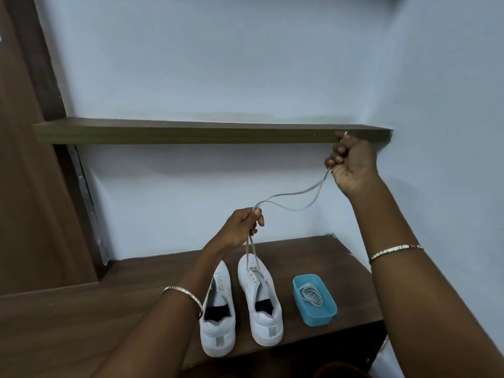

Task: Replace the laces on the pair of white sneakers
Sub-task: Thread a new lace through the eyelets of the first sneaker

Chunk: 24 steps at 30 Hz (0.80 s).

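Pale blue walls and a dark wooden shelf back the brown wood-grain desk, where the left-hand sneaker and right-hand sneaker, both smooth and white, stand side by side with heels toward you, your left forearm overlapping the first. Just right of them sits a blue plastic tray of coiled flat laces. Your left grip pinches a flat grey lace rising from the right-hand sneaker's front eyelets, and your right grip, fingers curled round both strands, is raised before the shelf's edge, slack sagging between.
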Motion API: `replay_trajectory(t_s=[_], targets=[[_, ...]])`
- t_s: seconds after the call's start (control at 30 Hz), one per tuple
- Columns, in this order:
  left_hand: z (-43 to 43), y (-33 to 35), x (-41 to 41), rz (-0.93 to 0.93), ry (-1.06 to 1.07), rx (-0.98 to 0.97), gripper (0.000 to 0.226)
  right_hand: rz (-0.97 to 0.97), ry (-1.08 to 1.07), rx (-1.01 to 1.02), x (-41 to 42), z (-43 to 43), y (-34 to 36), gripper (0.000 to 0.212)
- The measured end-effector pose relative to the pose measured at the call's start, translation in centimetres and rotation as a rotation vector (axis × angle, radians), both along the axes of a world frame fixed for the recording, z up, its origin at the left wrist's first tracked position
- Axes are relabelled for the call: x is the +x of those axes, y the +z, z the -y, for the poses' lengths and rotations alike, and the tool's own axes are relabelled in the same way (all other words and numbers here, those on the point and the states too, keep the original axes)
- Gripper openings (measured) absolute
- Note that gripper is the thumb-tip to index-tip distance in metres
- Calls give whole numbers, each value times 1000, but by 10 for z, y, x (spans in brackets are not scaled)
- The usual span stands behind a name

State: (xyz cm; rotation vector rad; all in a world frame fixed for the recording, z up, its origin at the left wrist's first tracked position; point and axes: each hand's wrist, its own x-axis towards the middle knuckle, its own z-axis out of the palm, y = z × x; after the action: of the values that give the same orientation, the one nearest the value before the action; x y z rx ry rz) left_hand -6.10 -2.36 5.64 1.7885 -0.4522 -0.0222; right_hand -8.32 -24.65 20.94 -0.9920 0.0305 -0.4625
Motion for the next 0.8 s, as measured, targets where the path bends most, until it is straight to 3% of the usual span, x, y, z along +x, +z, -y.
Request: replay_trajectory(t_s=[0.2,0.33,0.5,0.6,0.7,0.8], targets=[[22,10,12,67,-13,45,41,-375,0,-327,13,-13,-110,18],[33,10,27,80,-56,77,39,-585,131,-497,24,-35,-201,14],[44,8,44,45,-94,128,28,-581,356,-706,40,-64,-272,27],[52,11,49,73,-107,245,21,-565,290,-915,52,-79,-289,26],[60,13,49,178,-135,386,20,-581,232,-945,60,-88,-296,22],[54,11,48,177,-135,340,32,-605,180,-969,67,-83,-293,22]])
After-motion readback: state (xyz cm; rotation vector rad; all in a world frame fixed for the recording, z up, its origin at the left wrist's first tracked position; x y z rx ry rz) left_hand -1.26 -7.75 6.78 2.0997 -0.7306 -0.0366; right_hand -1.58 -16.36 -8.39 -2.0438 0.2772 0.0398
